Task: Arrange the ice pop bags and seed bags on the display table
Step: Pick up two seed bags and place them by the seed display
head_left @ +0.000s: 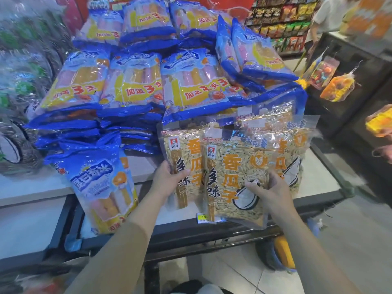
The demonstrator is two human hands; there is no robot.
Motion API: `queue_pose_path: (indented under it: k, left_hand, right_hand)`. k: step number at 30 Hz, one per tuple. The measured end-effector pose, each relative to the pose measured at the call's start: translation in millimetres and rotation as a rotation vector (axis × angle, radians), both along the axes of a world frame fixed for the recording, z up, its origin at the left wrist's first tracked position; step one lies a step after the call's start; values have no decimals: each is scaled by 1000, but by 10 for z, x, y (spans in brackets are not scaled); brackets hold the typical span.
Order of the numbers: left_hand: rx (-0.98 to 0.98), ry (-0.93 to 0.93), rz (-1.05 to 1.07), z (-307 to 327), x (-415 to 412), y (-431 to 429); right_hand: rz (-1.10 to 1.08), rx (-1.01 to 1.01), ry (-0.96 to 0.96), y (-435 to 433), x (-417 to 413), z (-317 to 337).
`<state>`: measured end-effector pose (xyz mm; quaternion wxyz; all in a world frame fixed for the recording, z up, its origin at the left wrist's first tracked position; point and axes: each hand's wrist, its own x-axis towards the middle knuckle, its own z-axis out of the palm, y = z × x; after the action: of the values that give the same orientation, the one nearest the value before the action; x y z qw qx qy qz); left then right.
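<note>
Blue ice pop bags (131, 85) lie stacked in rows over the back and middle of the white display table (31, 187). One ice pop bag (101, 187) hangs over the table's front edge at the left. Clear seed bags with orange print sit at the front right. My left hand (167, 179) grips the left seed bag (182, 162) by its lower left side. My right hand (269, 194) holds the front seed bag (231, 183) at its right side. Another seed bag (286, 149) lies behind them.
A yellow price tag (203, 217) is on the table's front rail. Clear-wrapped goods (19, 81) pile up at the left. Snack shelves (282, 20) stand at the back right, a dark counter with hanging toy packs (337, 88) to the right. A person stands at the top right.
</note>
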<state>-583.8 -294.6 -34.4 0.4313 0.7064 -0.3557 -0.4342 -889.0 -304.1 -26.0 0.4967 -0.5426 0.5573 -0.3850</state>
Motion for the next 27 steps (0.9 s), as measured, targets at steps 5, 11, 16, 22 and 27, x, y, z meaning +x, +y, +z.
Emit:
queue_pose_path:
  k: [5,11,16,22,27]
  left_hand:
    - [-45,-13,54,168,-49,318]
    - [-136,28,129,349,-23,852]
    - [-204,39,193,536,115,1346]
    - [-235,-10,263,738,496,2088]
    - [-285,-32,352,832,957,2973]
  right_hand:
    - [-4,15,-93,84,-191,77]
    - [7,49,-219,189,-263,171]
    - [43,41,-225,353,-140,265]
    - [99,11,-238,738,192,485]
    - [175,19,-306,1210,658,644]
